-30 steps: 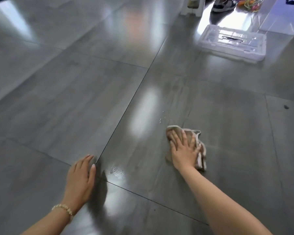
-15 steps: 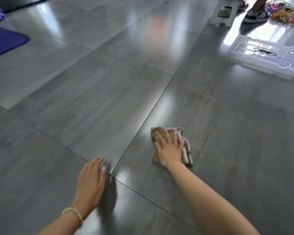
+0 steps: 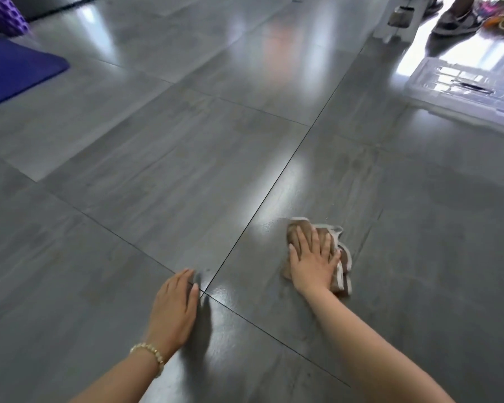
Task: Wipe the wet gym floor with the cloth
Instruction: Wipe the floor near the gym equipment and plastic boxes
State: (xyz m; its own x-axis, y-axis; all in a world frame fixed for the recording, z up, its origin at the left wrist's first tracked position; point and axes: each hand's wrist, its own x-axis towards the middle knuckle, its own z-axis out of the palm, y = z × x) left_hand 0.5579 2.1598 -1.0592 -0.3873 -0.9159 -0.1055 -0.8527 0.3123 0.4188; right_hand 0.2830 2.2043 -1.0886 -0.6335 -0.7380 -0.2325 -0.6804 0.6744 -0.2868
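A crumpled brown cloth with a pale border (image 3: 342, 261) lies on the glossy grey tiled floor (image 3: 163, 181). My right hand (image 3: 313, 261) presses flat on top of it, fingers spread, and covers most of it. A thin shiny wet film (image 3: 274, 225) shows just ahead and left of the cloth, near a tile joint. My left hand (image 3: 175, 311) rests palm down on the floor where the tile joints cross, holding nothing, with a bead bracelet at its wrist.
A clear plastic box (image 3: 466, 91) lies on the floor at the far right. Behind it a person's shoe (image 3: 456, 21), a white stool leg (image 3: 396, 21) and coloured cords (image 3: 501, 16). A purple mat (image 3: 9, 74) lies at the far left.
My right hand has slid the cloth toward the tile joint, closer to my left hand. The view has swung left, bringing the purple mat into sight. My left hand stays planted.
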